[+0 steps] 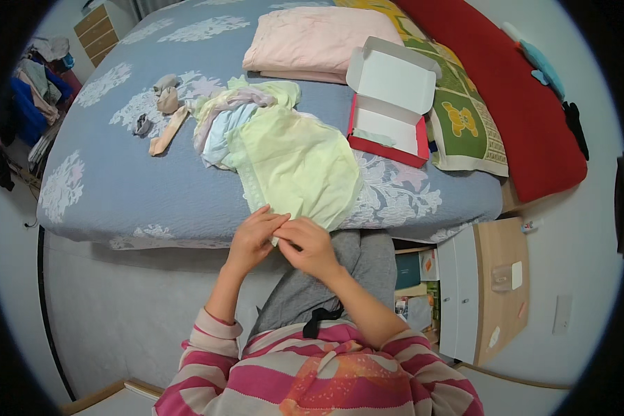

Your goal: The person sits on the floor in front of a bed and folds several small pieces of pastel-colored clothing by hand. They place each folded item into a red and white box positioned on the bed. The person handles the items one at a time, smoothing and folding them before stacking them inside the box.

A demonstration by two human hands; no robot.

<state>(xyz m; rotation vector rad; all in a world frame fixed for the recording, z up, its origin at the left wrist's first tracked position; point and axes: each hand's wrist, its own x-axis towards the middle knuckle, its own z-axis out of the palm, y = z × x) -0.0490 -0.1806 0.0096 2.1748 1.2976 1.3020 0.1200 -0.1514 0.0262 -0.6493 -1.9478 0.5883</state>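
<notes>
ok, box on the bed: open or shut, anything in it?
Open: the box has its lid tilted back, white inside showing. Not empty: a pale green piece lies in it.

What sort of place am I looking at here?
Most likely a bedroom: there's a wide bed with a blue floral cover, folded pink bedding on it, and a wood-fronted drawer unit at far left.

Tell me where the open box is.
In the head view, the open box is right of centre on the bed, between the pale yellow cloth and the bear-print cloth.
</notes>
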